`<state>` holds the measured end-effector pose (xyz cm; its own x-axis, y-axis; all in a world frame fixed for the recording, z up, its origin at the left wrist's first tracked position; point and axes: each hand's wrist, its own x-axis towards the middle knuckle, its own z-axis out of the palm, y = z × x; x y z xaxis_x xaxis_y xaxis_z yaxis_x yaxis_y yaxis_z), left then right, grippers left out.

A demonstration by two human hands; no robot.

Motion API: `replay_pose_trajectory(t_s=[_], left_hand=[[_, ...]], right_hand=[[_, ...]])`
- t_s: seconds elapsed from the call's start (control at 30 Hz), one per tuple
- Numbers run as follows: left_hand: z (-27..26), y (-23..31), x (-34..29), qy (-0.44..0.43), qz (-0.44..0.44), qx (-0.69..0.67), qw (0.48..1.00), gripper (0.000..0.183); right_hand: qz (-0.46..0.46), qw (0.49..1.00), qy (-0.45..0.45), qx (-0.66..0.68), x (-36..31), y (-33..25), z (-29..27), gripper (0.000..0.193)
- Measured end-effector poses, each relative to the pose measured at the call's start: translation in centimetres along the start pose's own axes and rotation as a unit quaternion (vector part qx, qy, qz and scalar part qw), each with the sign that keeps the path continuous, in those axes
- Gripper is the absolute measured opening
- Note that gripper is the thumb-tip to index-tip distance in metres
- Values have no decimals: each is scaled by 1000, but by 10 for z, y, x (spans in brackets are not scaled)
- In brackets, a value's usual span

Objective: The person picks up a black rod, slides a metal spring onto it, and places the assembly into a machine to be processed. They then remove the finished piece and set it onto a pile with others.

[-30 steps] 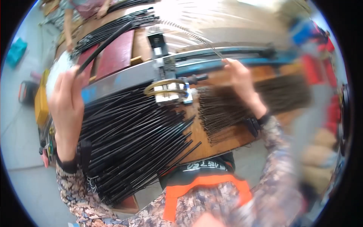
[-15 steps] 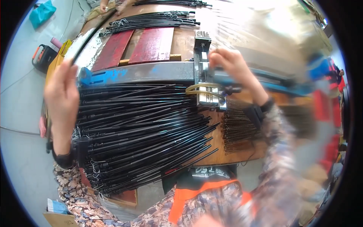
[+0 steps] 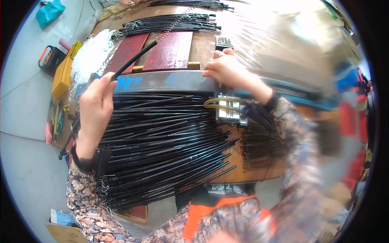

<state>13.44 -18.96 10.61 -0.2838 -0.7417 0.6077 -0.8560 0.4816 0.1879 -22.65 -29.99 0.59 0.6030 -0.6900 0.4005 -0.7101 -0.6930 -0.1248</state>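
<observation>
My left hand is closed round a long black rod, whose front end slants up and to the right. From that end a thin coil spring curves up toward the back. My right hand is closed beside the upright of a metal clamping fixture, fingertips pinched together. A faint, blurred stretch of coil shows at those fingers; whether it is the same spring I cannot tell. Below both hands lies a wide pile of black rods, tied in bundles with white string at their left ends.
A grey-blue metal beam crosses the bench. Many coil springs lie right of the fixture. Red boards and more rod bundles lie farther back. White pieces are heaped beside a yellow box at left.
My left hand has moved right, and the rod's front end has swung right toward the middle. My right hand has come left and slightly down. The curved spring now shows at the rod's end.
</observation>
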Motion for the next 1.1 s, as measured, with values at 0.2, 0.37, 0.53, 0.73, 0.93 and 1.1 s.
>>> replay_pose_trajectory(t_s=[0.2, 0.37, 0.53, 0.73, 0.93, 1.1], left_hand=[[22, -19, 8, -36, 22, 52, 998, 18], [90, -16, 27, -67, 137, -27, 988, 19], [199, 69, 67, -99, 201, -70, 972, 7], [218, 51, 55, -93, 196, -79, 973, 23], [215, 59, 51, -114, 148, -147, 971, 23], [220, 59, 50, -34, 149, -196, 969, 21]], right_hand=[[14, 973, 157, -167, -107, 90, -35, 8], [160, 952, 79, -248, -240, 135, -112, 7], [157, 957, 105, -222, -273, 165, -103, 8], [193, 954, 125, -193, -286, 170, -101, 8], [187, 955, 146, -175, -279, 161, -94, 8], [201, 955, 98, -196, -300, 169, -100, 16]])
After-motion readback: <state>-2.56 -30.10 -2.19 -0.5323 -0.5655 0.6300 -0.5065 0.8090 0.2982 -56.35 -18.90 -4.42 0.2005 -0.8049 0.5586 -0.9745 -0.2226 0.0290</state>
